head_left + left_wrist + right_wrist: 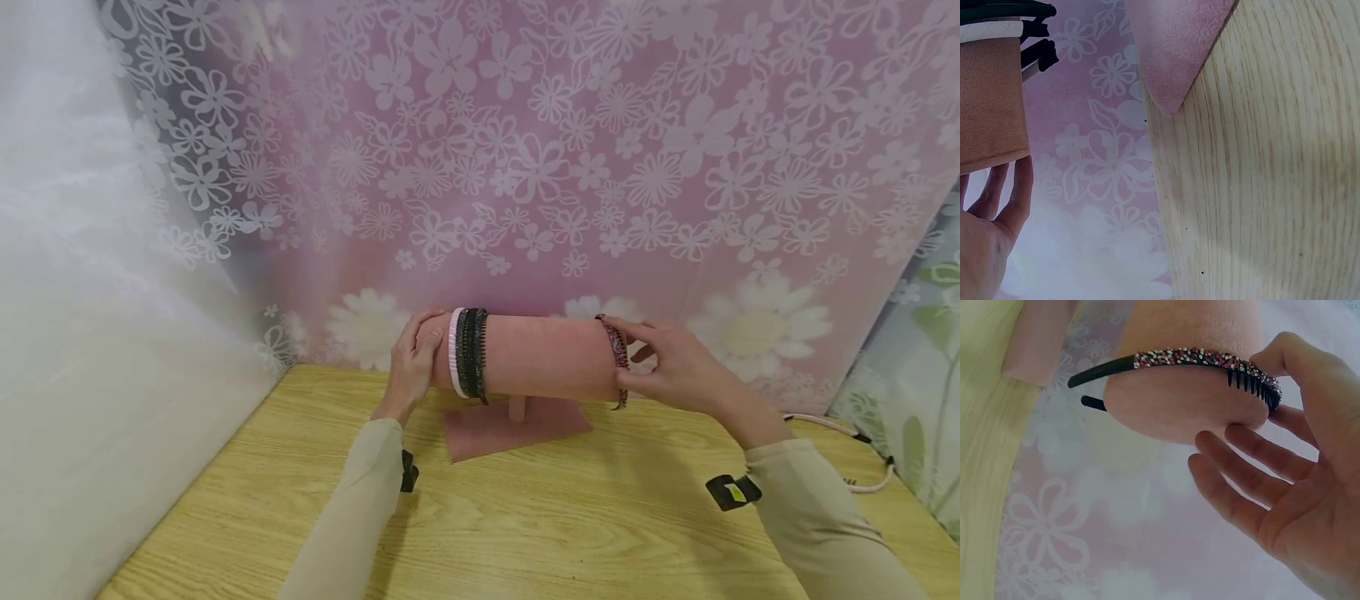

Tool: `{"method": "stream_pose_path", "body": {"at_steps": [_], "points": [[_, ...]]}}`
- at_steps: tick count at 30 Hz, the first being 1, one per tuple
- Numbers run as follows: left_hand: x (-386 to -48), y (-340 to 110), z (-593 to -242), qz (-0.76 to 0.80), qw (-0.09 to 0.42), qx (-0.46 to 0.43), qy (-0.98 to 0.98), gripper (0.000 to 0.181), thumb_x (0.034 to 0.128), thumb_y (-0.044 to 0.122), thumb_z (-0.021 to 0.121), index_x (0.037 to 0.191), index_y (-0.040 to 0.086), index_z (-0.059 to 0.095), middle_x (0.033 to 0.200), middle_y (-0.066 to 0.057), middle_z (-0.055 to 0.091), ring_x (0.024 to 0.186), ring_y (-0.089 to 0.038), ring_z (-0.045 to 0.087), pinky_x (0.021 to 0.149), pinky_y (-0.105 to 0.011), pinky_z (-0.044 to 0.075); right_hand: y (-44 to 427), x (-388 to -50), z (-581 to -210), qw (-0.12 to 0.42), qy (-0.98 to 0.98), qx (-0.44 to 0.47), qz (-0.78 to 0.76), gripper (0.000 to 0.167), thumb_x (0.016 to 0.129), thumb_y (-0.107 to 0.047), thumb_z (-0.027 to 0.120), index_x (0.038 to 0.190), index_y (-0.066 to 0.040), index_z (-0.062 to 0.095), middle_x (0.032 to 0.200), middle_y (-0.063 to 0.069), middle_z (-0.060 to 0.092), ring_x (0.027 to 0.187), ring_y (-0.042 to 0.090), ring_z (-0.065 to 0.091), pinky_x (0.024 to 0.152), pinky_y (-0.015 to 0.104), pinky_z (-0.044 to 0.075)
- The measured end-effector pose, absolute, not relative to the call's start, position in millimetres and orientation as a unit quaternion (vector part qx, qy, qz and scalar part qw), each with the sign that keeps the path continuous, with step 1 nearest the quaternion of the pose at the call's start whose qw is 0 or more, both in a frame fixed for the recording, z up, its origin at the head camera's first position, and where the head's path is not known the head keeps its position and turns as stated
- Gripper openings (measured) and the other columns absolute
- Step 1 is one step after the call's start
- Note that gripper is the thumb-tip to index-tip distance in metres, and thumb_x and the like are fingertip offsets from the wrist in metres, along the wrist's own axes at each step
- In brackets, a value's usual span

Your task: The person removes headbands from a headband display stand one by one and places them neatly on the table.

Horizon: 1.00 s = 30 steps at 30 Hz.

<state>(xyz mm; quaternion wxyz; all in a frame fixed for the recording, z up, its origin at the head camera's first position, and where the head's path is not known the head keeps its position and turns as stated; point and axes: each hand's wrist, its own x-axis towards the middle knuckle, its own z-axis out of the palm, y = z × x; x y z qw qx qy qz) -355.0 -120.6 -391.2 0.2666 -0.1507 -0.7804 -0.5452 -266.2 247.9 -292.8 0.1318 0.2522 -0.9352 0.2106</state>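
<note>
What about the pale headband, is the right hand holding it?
No, the right hand holds a different one, the speckled headband.

Soft light, faint shadows on the yellow wood-grain bench [555,525] — the pink flower-printed curtain [1129,537] hazy in the right wrist view.

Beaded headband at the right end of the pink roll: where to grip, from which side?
Beaded headband: probably best pinched on its beaded arch, coming from the right, past the end of the pink roll. It sits at that end, and its two tips stick out beyond the roll. Keep fingertips off the comb teeth along its edge.
</note>
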Motion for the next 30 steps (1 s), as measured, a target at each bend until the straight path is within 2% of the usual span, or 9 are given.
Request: {"method": "stream_pose_path", "body": {"at_steps": [4,13,20,30], "points": [[-354.3,-121.0,-390.3,-0.546,0.265,-0.151,-0.780,0.039,0.1038,0.038,0.049,0.137,0.023,0.061,0.144,0.002,0.059,0.133,-0.025,0.056,0.112,-0.051,0.042,250.2,-264.0,-296.3,0.149,-0.928,0.257,0.226,0.068,0.087,-0.015,0.079,0.150,-0.008,0.052,0.113,0.019,0.070,0.091,0.026,0.075,0.069,0.025,0.058],[-353.5,-120.6,-390.3,-0.545,0.265,-0.149,-0.781,0.037,0.1036,0.039,0.048,0.137,0.026,0.061,0.144,0.001,0.059,0.132,-0.026,0.056,0.112,-0.052,0.041,248.6,-249.6,-313.1,0.195,-0.912,0.218,0.288,0.051,0.091,-0.018,0.077,0.138,-0.006,0.063,0.108,0.017,0.076,0.083,0.027,0.077,0.068,0.026,0.059],[-355.3,-120.5,-391.3,-0.545,0.269,-0.149,-0.780,0.040,0.1038,0.040,0.048,0.137,0.023,0.061,0.144,0.001,0.059,0.132,-0.026,0.056,0.112,-0.052,0.042,246.7,-241.7,-326.7,0.223,-0.894,0.194,0.338,0.044,0.091,-0.016,0.078,0.133,-0.009,0.067,0.104,0.014,0.076,0.082,0.005,0.074,0.068,0.017,0.056],[-355.5,-121.2,-392.1,-0.543,0.268,-0.152,-0.781,0.039,0.1030,0.042,0.048,0.137,0.027,0.061,0.144,0.001,0.060,0.132,-0.027,0.057,0.111,-0.053,0.042,241.1,-236.2,-340.0,0.258,-0.867,0.194,0.380,0.042,0.087,-0.005,0.080,0.128,-0.004,0.069,0.100,0.019,0.076,0.082,-0.008,0.068,0.070,0.009,0.054]]}}
